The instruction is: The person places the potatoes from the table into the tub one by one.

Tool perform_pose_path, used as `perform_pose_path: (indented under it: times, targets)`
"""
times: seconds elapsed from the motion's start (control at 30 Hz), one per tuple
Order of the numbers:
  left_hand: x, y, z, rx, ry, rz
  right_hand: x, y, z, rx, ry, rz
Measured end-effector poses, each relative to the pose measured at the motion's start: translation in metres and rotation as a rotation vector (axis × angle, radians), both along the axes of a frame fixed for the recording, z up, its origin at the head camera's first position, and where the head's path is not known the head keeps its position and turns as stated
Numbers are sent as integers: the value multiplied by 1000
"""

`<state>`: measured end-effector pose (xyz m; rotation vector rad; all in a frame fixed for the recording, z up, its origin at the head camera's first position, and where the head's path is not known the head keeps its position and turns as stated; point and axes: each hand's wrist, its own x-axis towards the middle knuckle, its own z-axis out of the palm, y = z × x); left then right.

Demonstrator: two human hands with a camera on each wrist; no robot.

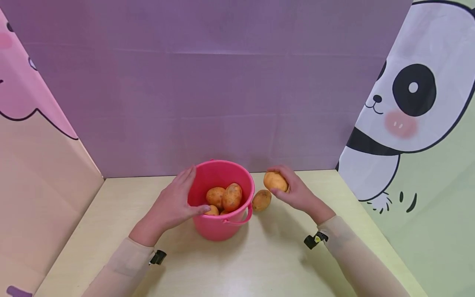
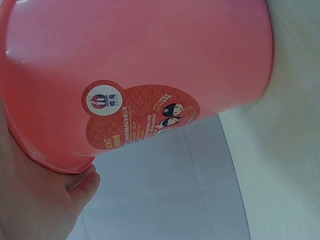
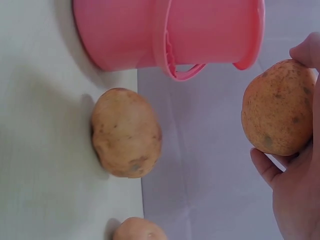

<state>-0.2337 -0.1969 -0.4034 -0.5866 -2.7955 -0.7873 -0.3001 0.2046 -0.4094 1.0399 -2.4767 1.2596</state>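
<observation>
A pink bucket [image 1: 219, 229] stands upright on the table with several potatoes [image 1: 232, 197] in it. My left hand [image 1: 172, 206] holds its rim from the left, thumb reaching over the near edge; the left wrist view has that hand [image 2: 40, 195] at the rim, beside a red label [image 2: 145, 115]. To the right of the bucket, my right hand [image 1: 297, 192] grips a potato [image 1: 275, 181] above the table, thumb and fingers around it. Beneath that held potato [image 3: 278, 107] a loose potato [image 3: 126, 133] lies close to the bucket's right side.
Another potato [image 3: 140, 230] shows at the bottom of the right wrist view. The bucket's handle [image 1: 239, 220] hangs down at its right front. A purple backdrop [image 1: 222, 95] rises behind the pale table [image 1: 237, 272], with printed side panels, one bearing a panda [image 1: 412, 90].
</observation>
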Motion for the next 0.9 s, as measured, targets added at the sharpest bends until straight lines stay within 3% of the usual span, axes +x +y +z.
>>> perform_pose_path:
  times: [0.9]
  targets:
    - [-1, 1, -2, 4, 11, -1, -7, -49, 38, 17, 67, 97]
